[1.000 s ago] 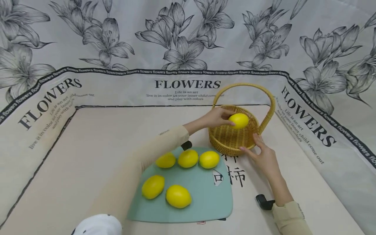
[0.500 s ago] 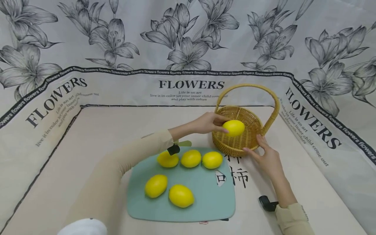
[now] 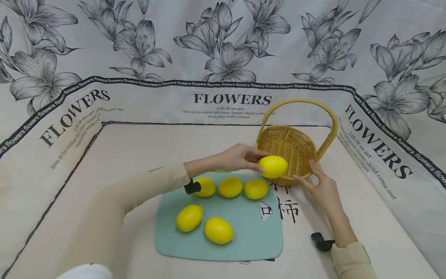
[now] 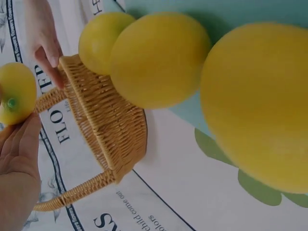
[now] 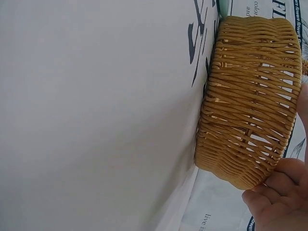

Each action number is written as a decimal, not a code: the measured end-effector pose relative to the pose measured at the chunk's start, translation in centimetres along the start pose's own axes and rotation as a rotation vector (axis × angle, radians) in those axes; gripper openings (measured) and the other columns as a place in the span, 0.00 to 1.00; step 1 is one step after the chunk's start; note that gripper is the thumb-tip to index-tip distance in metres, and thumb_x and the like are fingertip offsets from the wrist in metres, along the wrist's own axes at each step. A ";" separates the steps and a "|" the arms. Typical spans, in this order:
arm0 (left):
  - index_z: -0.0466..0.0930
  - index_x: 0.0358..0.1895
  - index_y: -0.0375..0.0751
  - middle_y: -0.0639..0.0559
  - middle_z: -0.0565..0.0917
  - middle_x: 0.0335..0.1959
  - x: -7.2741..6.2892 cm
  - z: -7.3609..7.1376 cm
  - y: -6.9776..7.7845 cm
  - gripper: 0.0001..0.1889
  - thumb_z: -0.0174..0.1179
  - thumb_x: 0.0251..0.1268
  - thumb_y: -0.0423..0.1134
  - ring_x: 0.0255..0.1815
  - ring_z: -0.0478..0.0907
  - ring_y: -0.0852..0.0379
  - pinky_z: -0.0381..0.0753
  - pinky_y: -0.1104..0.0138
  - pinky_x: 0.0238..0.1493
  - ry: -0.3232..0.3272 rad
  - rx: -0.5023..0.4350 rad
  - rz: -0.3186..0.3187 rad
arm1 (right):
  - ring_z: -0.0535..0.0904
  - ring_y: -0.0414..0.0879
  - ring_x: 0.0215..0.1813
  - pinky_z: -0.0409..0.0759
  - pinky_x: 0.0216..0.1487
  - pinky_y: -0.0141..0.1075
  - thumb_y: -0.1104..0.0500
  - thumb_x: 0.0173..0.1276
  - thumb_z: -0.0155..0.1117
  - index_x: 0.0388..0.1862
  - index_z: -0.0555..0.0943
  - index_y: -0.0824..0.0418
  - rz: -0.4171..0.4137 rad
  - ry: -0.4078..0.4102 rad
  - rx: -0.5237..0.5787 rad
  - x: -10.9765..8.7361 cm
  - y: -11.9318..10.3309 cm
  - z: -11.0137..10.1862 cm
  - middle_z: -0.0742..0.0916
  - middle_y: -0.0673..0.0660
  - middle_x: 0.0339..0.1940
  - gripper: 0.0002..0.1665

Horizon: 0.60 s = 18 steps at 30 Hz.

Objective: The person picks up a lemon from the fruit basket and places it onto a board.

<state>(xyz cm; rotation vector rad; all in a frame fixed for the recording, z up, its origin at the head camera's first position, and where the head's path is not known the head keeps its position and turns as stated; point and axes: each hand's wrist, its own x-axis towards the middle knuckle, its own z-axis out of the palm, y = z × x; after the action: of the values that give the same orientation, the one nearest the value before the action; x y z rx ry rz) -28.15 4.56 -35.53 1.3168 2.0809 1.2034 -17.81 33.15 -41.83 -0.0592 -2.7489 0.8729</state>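
Observation:
My left hand (image 3: 237,157) pinches a yellow lemon (image 3: 273,166) between thumb and fingers, over the near rim of a wicker basket (image 3: 287,143) with a tall arched handle. The basket's woven floor shows with no fruit on it. At its right near side, my right hand (image 3: 325,190) holds the rim, thumb in front and fingers by the handle's foot. In the right wrist view, curled fingers (image 5: 281,180) lie along the basket's edge. The left wrist view shows the gripped lemon (image 4: 17,91) end-on. Several more lemons (image 3: 218,230) rest on a pale green cutting board (image 3: 254,246).
The board lies left of the basket and nearer to me, with a back row of lemons (image 3: 231,186) close to it. Black characters (image 3: 289,209) are printed on the light tablecloth. Green leaf shapes (image 4: 257,185) show beyond the board. A flowered cloth (image 3: 230,58) encloses the back and sides.
The left hand has drawn the lemon from above the basket's inside back toward me, to the near rim. The right hand keeps its place at the basket; the view has shifted slightly.

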 end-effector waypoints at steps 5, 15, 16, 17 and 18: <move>0.68 0.68 0.36 0.45 0.76 0.63 -1.8 0.5 0.0 0.30 0.65 0.62 0.38 0.58 0.77 0.60 0.76 0.75 0.52 -0.029 0.001 0.010 | 0.50 0.63 0.75 0.56 0.68 0.60 0.41 0.66 0.64 0.73 0.55 0.71 0.000 0.006 -0.006 0.0 0.0 0.1 0.58 0.68 0.74 0.51; 0.70 0.67 0.39 0.48 0.74 0.65 -5.5 1.7 -0.3 0.30 0.66 0.61 0.38 0.60 0.74 0.62 0.75 0.75 0.55 -0.091 -0.030 -0.043 | 0.50 0.62 0.75 0.54 0.69 0.60 0.40 0.66 0.63 0.74 0.55 0.69 0.016 -0.002 -0.015 0.0 0.1 0.0 0.57 0.66 0.75 0.51; 0.70 0.67 0.40 0.48 0.75 0.64 -5.8 1.9 -0.4 0.30 0.66 0.61 0.39 0.60 0.74 0.62 0.75 0.75 0.55 -0.098 -0.030 -0.044 | 0.50 0.62 0.75 0.54 0.69 0.60 0.40 0.66 0.63 0.74 0.55 0.69 0.015 -0.002 -0.014 0.0 0.1 0.0 0.57 0.66 0.75 0.51; 0.70 0.67 0.39 0.48 0.75 0.64 -6.1 2.1 -0.5 0.30 0.66 0.61 0.39 0.60 0.74 0.63 0.75 0.75 0.55 -0.107 -0.033 -0.045 | 0.50 0.62 0.75 0.54 0.69 0.60 0.40 0.66 0.63 0.74 0.55 0.69 0.014 -0.002 -0.013 0.1 0.1 0.0 0.57 0.66 0.75 0.51; 0.70 0.67 0.39 0.48 0.74 0.64 -6.3 2.3 -0.5 0.30 0.66 0.61 0.39 0.60 0.74 0.64 0.75 0.75 0.55 -0.115 -0.034 -0.044 | 0.50 0.63 0.75 0.53 0.69 0.59 0.41 0.66 0.63 0.74 0.55 0.69 0.013 -0.002 -0.011 0.1 0.1 0.1 0.57 0.66 0.75 0.51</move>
<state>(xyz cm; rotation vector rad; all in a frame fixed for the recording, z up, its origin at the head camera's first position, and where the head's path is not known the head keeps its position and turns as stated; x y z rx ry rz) -23.82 -0.01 -37.93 1.2873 1.9900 1.1132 -17.91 33.25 -41.94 -0.0785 -2.7588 0.8611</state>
